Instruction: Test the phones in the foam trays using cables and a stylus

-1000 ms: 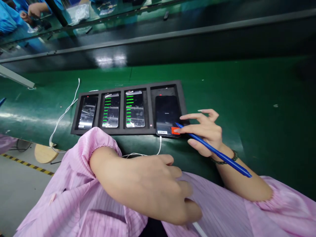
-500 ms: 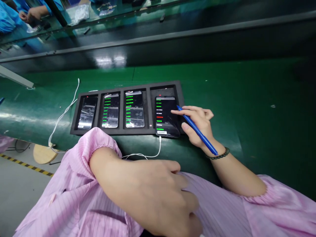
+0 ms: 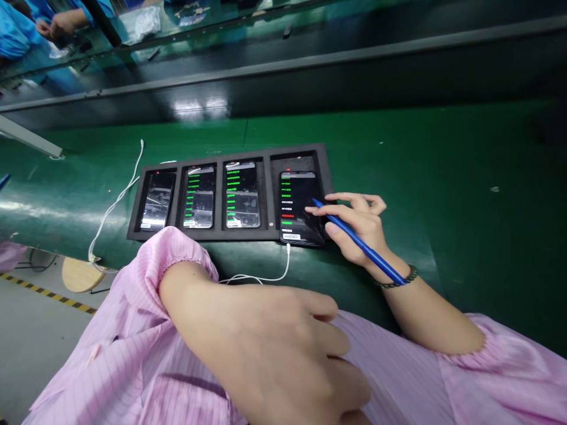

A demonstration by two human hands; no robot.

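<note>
My right hand (image 3: 361,227) holds a blue pen (image 3: 372,254) between thumb and fingers, its end pointing at the screen. The index fingertip is at the glass of a black phone (image 3: 299,209) showing a list in green, white and red. That phone lies partly over the front rim of a dark foam tray (image 3: 267,198), in the rightmost compartment. A white cable (image 3: 287,260) is plugged into its lower edge. In the foreground, over my lap, my left hand (image 3: 279,348) is closed with its back up; anything in its curled fingers is hidden.
Other phones lie in the tray: one with a dark screen (image 3: 157,200), two with green lists (image 3: 199,198). A loose white cable (image 3: 110,212) runs left of the tray. Beyond a raised dark ledge (image 3: 283,71), a co-worker's hands (image 3: 62,26) show. A round wooden stool (image 3: 82,275) stands lower left.
The phone's screen went from dark with an orange-red patch to a coloured list, which has since shifted slightly downward. My right hand moved left over the screen. My left hand moved slightly lower.
</note>
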